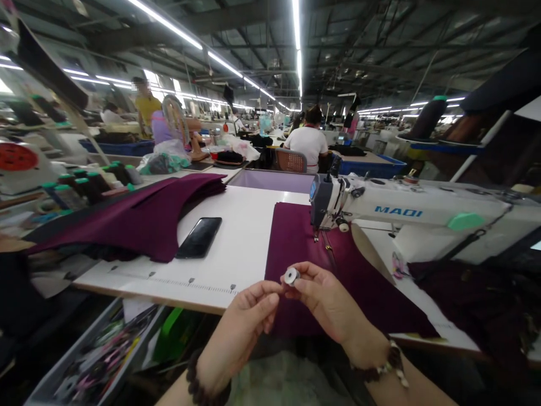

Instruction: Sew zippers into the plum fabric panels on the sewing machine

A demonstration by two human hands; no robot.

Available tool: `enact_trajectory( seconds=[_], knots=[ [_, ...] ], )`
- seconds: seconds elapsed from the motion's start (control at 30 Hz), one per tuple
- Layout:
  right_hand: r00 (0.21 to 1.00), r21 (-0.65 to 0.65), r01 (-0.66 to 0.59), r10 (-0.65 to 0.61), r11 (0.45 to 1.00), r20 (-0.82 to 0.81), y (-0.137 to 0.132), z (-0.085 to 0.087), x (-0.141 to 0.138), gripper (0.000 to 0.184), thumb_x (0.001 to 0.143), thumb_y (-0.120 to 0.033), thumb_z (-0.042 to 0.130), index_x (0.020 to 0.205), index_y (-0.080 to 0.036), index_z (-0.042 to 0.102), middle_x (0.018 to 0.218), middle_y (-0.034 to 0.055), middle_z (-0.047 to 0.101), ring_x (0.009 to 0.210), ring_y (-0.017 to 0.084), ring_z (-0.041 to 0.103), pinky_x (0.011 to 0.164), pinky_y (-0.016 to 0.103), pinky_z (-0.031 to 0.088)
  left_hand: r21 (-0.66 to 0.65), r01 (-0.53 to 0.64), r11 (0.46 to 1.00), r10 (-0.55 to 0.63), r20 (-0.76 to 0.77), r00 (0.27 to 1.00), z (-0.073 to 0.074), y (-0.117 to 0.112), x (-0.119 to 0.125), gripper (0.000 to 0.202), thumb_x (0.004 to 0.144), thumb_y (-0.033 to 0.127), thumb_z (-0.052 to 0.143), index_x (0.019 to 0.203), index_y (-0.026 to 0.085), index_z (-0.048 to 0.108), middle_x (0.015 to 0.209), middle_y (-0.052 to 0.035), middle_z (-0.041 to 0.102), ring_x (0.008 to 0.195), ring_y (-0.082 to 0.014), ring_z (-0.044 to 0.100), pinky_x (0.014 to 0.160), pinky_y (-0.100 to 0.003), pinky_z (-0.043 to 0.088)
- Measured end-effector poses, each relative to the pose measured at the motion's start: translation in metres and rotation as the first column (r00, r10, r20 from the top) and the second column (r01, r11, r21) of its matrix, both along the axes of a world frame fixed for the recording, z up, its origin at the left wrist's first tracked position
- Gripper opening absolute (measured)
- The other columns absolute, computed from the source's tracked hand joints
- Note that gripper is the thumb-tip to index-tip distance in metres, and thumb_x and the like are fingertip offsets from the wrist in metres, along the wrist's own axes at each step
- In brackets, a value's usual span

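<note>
Between the thumb and fingers of my right hand is a small silver metal bobbin, its round face turned towards me. My left hand is close beside it, thumb and forefinger closed near the bobbin; whatever they pinch is too fine to make out. Both hands are above the table's front edge, over a dark purple fabric panel. That panel lies flat under the needle area of a white sewing machine. By the presser foot, tweezers rest on the cloth.
A black phone lies on the white table, right of stacked purple fabric. Below left, a grey drawer holds mixed small items. Dark fabric is bunched at right. Thread cones stand at left; other people sit further back.
</note>
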State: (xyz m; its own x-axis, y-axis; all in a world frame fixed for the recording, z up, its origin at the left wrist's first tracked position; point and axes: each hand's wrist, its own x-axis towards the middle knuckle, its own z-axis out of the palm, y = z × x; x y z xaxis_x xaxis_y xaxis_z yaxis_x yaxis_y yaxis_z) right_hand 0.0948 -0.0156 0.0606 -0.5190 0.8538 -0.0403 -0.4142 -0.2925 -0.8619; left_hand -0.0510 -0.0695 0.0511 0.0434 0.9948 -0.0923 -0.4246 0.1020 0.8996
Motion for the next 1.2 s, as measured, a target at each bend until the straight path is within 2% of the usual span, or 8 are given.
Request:
enact_trajectory(
  seconds=[0.07,0.17,0.27,0.37,0.6,0.8,0.93,1.2],
  knots=[
    [0.995,-0.138,-0.035,0.022,0.99,-0.094,-0.003,-0.005,0.001,0.028,0.063,-0.021,0.075,0.085,-0.012,0.06,0.083,0.0043,0.062,0.077,0.013,0.058,0.071,0.025,0.046,0.097,-0.075,0.992,0.094,-0.214,0.972,0.0,0.002,0.0,0.023,0.069,0.028,0.069,0.086,0.014,0.062,0.056,0.0055,0.046,0.048,-0.0051,0.037,0.045,-0.015,0.03],
    [0.983,-0.263,-0.064,0.015,0.963,-0.185,-0.01,-0.011,0.001,0.027,0.063,-0.021,0.075,0.084,-0.012,0.062,0.084,0.0064,0.064,0.08,0.015,0.06,0.078,0.028,0.046,0.247,-0.125,0.961,0.237,-0.5,0.833,-0.001,0.003,0.001,0.021,0.068,0.02,0.064,0.089,0.016,0.062,0.054,0.0071,0.04,0.051,-0.008,0.038,0.051,-0.019,0.033],
    [0.973,-0.325,-0.078,0.0,0.943,-0.233,-0.015,-0.014,0.002,0.026,0.064,-0.022,0.076,0.084,-0.012,0.063,0.086,0.0077,0.065,0.082,0.015,0.06,0.079,0.027,0.046,0.366,-0.114,0.924,0.338,-0.638,0.692,-0.001,0.003,0.003,0.023,0.067,0.014,0.062,0.089,0.02,0.065,0.053,0.007,0.039,0.05,-0.0093,0.038,0.051,-0.019,0.033],
    [0.965,-0.346,-0.101,0.008,0.933,-0.261,-0.018,-0.016,0.001,0.023,0.066,-0.022,0.075,0.084,-0.012,0.064,0.087,0.0071,0.065,0.082,0.013,0.06,0.078,0.025,0.046,0.448,-0.061,0.892,0.385,-0.683,0.621,0.002,0.004,0.004,0.025,0.065,0.014,0.066,0.088,0.024,0.069,0.059,0.0034,0.048,0.054,-0.0112,0.043,0.051,-0.02,0.036],
    [0.961,-0.295,-0.185,0.11,0.937,-0.254,-0.025,-0.018,0.002,0.023,0.073,-0.023,0.069,0.09,-0.013,0.06,0.087,0.0056,0.064,0.08,0.012,0.06,0.079,0.027,0.046,0.459,-0.081,0.885,0.381,-0.614,0.691,0.011,0.007,0.003,0.018,0.065,0.012,0.068,0.077,0.025,0.073,0.061,0.0001,0.05,0.057,-0.013,0.046,0.046,-0.018,0.036],
    [0.987,-0.035,-0.162,0.162,0.986,-0.003,-0.017,-0.022,0.011,0.026,0.078,-0.033,0.063,0.093,-0.013,0.057,0.08,0.0037,0.059,0.073,0.011,0.056,0.064,0.021,0.045,0.374,0.046,0.926,0.228,-0.654,0.722,0.011,0.005,-0.007,0.008,0.071,0.021,0.068,0.077,0.022,0.071,0.064,0.0001,0.049,0.057,-0.0114,0.047,0.05,-0.018,0.037],
    [0.968,0.128,-0.194,0.169,0.972,0.187,-0.01,-0.021,0.022,0.029,0.076,-0.032,0.065,0.093,-0.012,0.055,0.072,0.0005,0.056,0.061,0.007,0.052,0.052,0.017,0.039,0.408,0.195,0.892,0.204,-0.749,0.631,0.012,0.002,-0.012,0.009,0.073,0.019,0.066,0.08,0.022,0.071,0.068,-0.0011,0.051,0.062,-0.0125,0.05,0.056,-0.02,0.039],
    [0.914,0.093,-0.334,0.298,0.938,0.276,-0.009,-0.008,0.03,0.028,0.068,-0.024,0.071,0.086,-0.011,0.053,0.073,0.0001,0.057,0.064,0.006,0.052,0.056,0.015,0.04,0.453,0.398,0.798,0.198,-0.821,0.536,0.016,-0.003,-0.014,0.017,0.079,0.018,0.059,0.091,0.025,0.07,0.072,-0.0027,0.048,0.066,-0.0152,0.05,0.058,-0.022,0.038]
  ],
)
